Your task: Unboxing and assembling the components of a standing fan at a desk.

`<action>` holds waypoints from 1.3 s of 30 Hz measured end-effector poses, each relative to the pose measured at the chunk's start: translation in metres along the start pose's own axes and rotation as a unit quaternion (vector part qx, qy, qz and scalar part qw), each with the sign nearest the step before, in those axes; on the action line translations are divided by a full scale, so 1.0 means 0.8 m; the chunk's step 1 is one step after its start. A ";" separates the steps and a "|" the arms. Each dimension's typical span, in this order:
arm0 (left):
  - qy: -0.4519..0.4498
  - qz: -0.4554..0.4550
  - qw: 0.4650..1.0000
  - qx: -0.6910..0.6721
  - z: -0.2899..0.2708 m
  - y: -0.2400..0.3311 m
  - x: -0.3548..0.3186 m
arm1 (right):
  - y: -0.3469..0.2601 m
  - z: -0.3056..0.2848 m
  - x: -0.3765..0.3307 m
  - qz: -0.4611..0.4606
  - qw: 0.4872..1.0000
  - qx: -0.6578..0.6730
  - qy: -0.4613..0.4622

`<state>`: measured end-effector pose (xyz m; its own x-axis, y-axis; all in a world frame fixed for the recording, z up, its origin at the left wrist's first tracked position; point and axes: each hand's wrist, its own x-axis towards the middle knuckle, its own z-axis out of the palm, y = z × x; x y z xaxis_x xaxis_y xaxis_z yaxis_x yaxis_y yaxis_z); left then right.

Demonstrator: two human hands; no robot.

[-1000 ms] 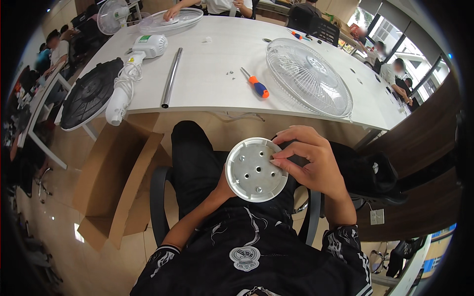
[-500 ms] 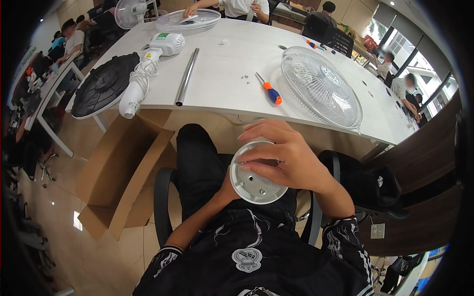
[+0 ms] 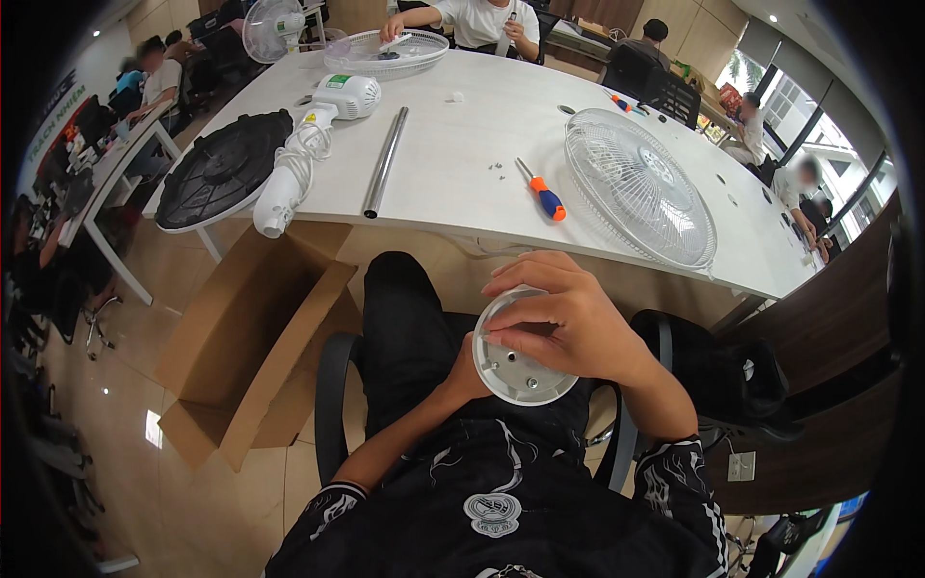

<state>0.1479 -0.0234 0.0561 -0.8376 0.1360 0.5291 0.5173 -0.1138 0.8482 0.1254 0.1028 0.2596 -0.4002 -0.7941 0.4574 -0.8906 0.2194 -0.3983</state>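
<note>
Above my lap I hold a round white plastic fan part [image 3: 508,373], its hollow open end turned up, with screws or small metal fittings inside. My left hand [image 3: 466,374] grips its left side from below; most of those fingers are hidden behind it. My right hand [image 3: 578,323] reaches over the rim from the right, thumb and fingers bent into the hollow. The fingertips come together near its left inner wall, and whatever they pinch is too small to make out.
On the white table [image 3: 453,183] lie a screwdriver [image 3: 546,197], loose screws [image 3: 497,170], a fan grille [image 3: 641,188], a metal pole [image 3: 387,162], a white fan motor unit [image 3: 313,144] and a black round base [image 3: 226,169]. An open cardboard box [image 3: 255,356] stands at left. A co-worker sits across.
The whole view has shifted, so table and lap sit slightly lower and farther right. Both hands keep their hold on the white part, the right fingers still inside the rim.
</note>
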 end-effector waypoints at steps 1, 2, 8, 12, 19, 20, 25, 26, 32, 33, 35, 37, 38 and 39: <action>-0.002 0.000 1.000 0.001 0.000 0.001 0.001 | 0.000 0.000 -0.001 -0.001 1.000 -0.001 0.003; -0.006 0.021 1.000 0.014 0.001 0.003 0.002 | 0.000 -0.001 -0.002 0.005 1.000 -0.009 0.006; -0.031 0.023 0.999 0.005 0.004 0.001 0.003 | 0.005 -0.008 -0.011 0.037 0.999 0.012 0.021; -0.044 0.011 0.999 -0.013 0.004 -0.009 0.004 | 0.006 -0.006 -0.013 0.033 0.999 -0.005 0.039; -0.031 -0.008 0.999 -0.037 0.003 -0.023 0.009 | 0.004 0.000 -0.018 0.043 0.992 -0.070 0.091; -0.030 -0.012 0.999 -0.041 0.002 -0.025 0.010 | 0.004 0.001 -0.018 0.038 0.994 -0.038 0.098; -0.036 -0.014 0.998 -0.053 0.004 -0.038 0.017 | 0.007 0.006 -0.019 0.006 0.994 -0.050 0.094; -0.038 -0.015 0.998 -0.055 0.005 -0.041 0.018 | 0.007 0.008 -0.019 0.018 0.992 -0.071 0.101; -0.049 -0.018 0.996 -0.067 0.008 -0.050 0.019 | 0.000 0.003 -0.025 0.060 0.988 -0.103 0.100; -0.051 -0.019 0.996 -0.068 0.009 -0.051 0.018 | -0.001 -0.002 -0.027 0.067 0.989 -0.097 0.085; -0.053 -0.020 0.996 -0.068 0.009 -0.053 0.014 | -0.002 -0.018 -0.036 0.085 0.989 -0.056 0.104; -0.053 -0.021 0.996 -0.066 0.007 -0.055 0.007 | 0.002 -0.040 -0.049 0.095 0.990 -0.027 0.105; -0.053 -0.022 0.996 -0.063 0.007 -0.055 0.004 | 0.005 -0.050 -0.055 0.084 0.991 -0.030 0.098; -0.052 -0.023 0.997 -0.061 0.006 -0.055 0.002 | 0.006 -0.056 -0.062 0.079 0.992 -0.024 0.093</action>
<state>0.1248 -0.0133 0.0196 -0.8339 0.2437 0.4952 0.4484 -0.2238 0.8654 0.1312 0.1685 0.2709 -0.5646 -0.6304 0.5327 -0.8211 0.3638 -0.4397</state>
